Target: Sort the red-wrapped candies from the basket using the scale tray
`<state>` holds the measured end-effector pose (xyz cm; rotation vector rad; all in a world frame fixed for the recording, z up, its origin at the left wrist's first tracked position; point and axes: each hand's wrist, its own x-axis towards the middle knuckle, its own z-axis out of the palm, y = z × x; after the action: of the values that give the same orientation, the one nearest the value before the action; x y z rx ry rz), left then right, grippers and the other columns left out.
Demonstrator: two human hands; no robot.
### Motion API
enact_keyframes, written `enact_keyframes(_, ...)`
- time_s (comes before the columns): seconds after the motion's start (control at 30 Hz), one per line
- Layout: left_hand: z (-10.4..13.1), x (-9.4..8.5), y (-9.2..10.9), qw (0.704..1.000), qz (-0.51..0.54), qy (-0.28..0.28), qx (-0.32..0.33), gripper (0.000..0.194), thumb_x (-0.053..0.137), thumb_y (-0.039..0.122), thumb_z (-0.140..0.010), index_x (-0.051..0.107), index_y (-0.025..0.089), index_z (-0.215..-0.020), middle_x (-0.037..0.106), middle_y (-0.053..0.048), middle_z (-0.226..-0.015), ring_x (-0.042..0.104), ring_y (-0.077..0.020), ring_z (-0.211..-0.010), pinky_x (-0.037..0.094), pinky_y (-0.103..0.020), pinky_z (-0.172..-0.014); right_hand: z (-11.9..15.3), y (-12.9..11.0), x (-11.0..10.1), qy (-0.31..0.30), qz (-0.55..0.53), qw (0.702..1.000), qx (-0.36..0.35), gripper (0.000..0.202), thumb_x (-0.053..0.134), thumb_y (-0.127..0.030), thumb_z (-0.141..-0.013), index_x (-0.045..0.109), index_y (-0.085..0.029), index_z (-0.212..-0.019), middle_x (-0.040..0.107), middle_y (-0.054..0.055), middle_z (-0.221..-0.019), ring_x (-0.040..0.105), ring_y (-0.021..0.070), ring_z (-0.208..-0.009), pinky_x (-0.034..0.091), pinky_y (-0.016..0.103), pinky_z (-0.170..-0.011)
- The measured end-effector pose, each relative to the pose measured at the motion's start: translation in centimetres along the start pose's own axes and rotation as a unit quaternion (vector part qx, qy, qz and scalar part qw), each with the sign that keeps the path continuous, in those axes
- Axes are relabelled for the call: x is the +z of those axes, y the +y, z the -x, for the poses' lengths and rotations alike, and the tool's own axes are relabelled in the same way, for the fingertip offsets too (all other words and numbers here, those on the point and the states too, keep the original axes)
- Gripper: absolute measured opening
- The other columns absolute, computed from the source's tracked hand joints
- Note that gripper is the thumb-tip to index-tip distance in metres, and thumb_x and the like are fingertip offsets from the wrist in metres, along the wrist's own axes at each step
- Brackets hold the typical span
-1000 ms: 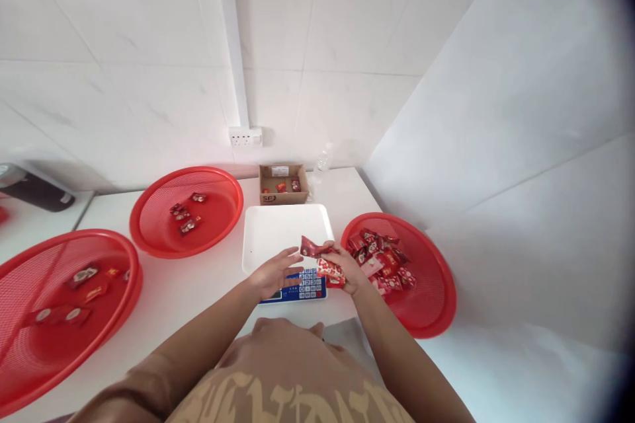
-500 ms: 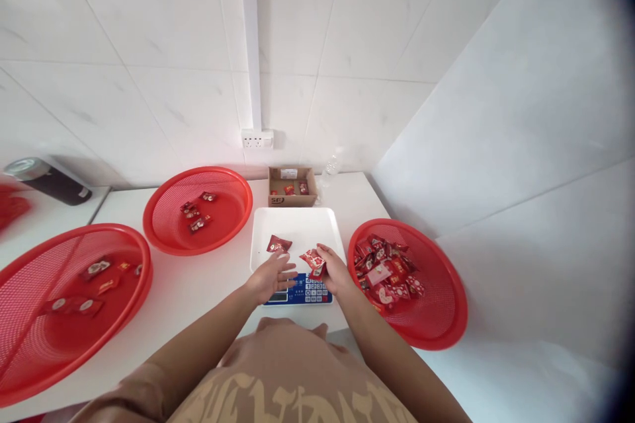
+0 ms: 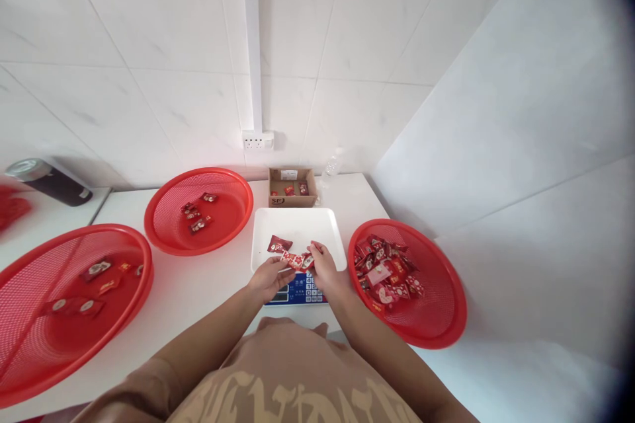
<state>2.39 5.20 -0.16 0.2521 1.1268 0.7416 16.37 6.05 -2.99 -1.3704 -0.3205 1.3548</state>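
My left hand [image 3: 270, 279] is closed on the left end of a red-and-white flower-patterned wrapped candy [image 3: 292, 259]. My right hand [image 3: 325, 266] pinches a second, red wrapped candy [image 3: 307, 262] right beside it; whether it also touches the patterned one I cannot tell. Both hands are over the front of a white weighing scale [image 3: 264, 219] with a blue keypad panel, partly covered by my fingers. A dark red wrapped candy [image 3: 280, 244] lies on the scale's tray, just beyond my left fingertips.
To the right stands a red mesh basket [image 3: 449, 297] holding a heap of red wrapped candies. Two more red baskets, one at back left [image 3: 233, 238] and one at front left [image 3: 141, 301], hold a few each. Behind the scale are a small cardboard box [image 3: 292, 201] and a clear bottle [image 3: 332, 165].
My left hand has closed on the patterned candy, having been open before. My right hand has moved slightly left, bringing the candies between both hands.
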Motion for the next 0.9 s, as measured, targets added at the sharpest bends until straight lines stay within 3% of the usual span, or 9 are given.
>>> enact_keyframes(0.13, 0.5, -0.4, 0.1, 1.000, 0.005, 0.027, 0.002, 0.067, 0.061, 0.015, -0.081, 0.023, 0.020, -0.137, 0.066, -0.012, -0.103, 0.068, -0.0162, -0.074, 0.053, -0.029, -0.073, -1.3, -0.8, 0.4, 0.016, -0.052, 0.998, -0.022, 0.024, 0.068, -0.031, -0.066, 0.054, -0.026, -0.086, 0.061, -0.005, -0.073, 0.063, 0.0130, -0.068, 0.052, 0.026, -0.061)
enact_keyframes(0.23, 1.0, -0.5, 0.1, 1.000, -0.012, 0.004, -0.004, 0.084, 0.065, 0.020, -0.078, 0.013, 0.029, -0.143, 0.061, -0.013, -0.117, 0.068, -0.0193, -0.083, 0.053, -0.033, -0.075, -2.2, -1.3, 0.3, 0.041, -0.058, 0.996, -0.061, 0.023, 0.064, -0.033, -0.069, 0.055, -0.027, -0.089, 0.062, -0.003, -0.083, 0.064, 0.0116, -0.079, 0.051, 0.023, -0.067)
enact_keyframes(0.33, 1.5, -0.5, 0.1, 0.999, -0.041, -0.015, -0.024, 0.080, 0.069, 0.023, -0.075, 0.023, 0.029, -0.140, 0.059, -0.012, -0.119, 0.067, -0.0199, -0.086, 0.053, -0.033, -0.075, -2.7, -1.5, -0.1, 0.065, -0.037, 0.994, -0.077, 0.023, 0.060, -0.038, -0.072, 0.054, -0.029, -0.093, 0.063, -0.003, -0.089, 0.063, 0.0105, -0.084, 0.050, 0.022, -0.069)
enact_keyframes(0.43, 2.1, -0.4, 0.0, 0.997, -0.067, -0.028, -0.040, 0.063, 0.069, 0.026, -0.074, 0.039, 0.025, -0.130, 0.060, -0.011, -0.112, 0.067, -0.0192, -0.083, 0.053, -0.032, -0.074, -2.5, -1.6, -0.5, 0.076, -0.008, 0.993, -0.091, 0.024, 0.061, -0.040, -0.072, 0.055, -0.029, -0.093, 0.065, -0.003, -0.095, 0.062, 0.0106, -0.087, 0.051, 0.022, -0.071)
enact_keyframes(0.53, 2.5, -0.4, -0.2, 0.994, -0.086, -0.035, -0.050, 0.049, 0.068, 0.026, -0.075, 0.047, 0.022, -0.119, 0.062, -0.009, -0.105, 0.067, -0.0185, -0.080, 0.053, -0.031, -0.072, -2.1, -1.5, -0.6, 0.051, 0.004, 0.995, -0.081, 0.026, 0.064, -0.042, -0.072, 0.056, -0.027, -0.091, 0.067, 0.000, -0.098, 0.063, 0.0130, -0.086, 0.052, 0.023, -0.067)
enact_keyframes(0.7, 2.8, -0.9, -0.9, 0.992, -0.088, -0.056, -0.065, 0.047, 0.070, 0.022, -0.071, 0.051, 0.022, -0.114, 0.067, -0.008, -0.103, 0.067, -0.0180, -0.078, 0.052, -0.031, -0.074, -1.8, -1.2, -0.3, -0.006, -0.003, 1.000, -0.003, 0.026, 0.067, -0.045, -0.072, 0.055, -0.024, -0.082, 0.069, 0.001, -0.089, 0.062, 0.0127, -0.068, 0.052, 0.024, -0.057)
enact_keyframes(0.9, 3.1, -1.2, -0.9, 0.992, -0.086, -0.060, -0.067, 0.042, 0.069, 0.024, -0.071, 0.051, 0.020, -0.108, 0.068, -0.010, -0.103, 0.068, -0.0201, -0.082, 0.051, -0.033, -0.077, -1.6, -1.4, 0.1, -0.036, -0.025, 0.999, 0.003, 0.024, 0.065, -0.045, -0.074, 0.054, -0.027, -0.086, 0.067, 0.000, -0.093, 0.065, 0.0163, -0.086, 0.056, 0.029, -0.065)
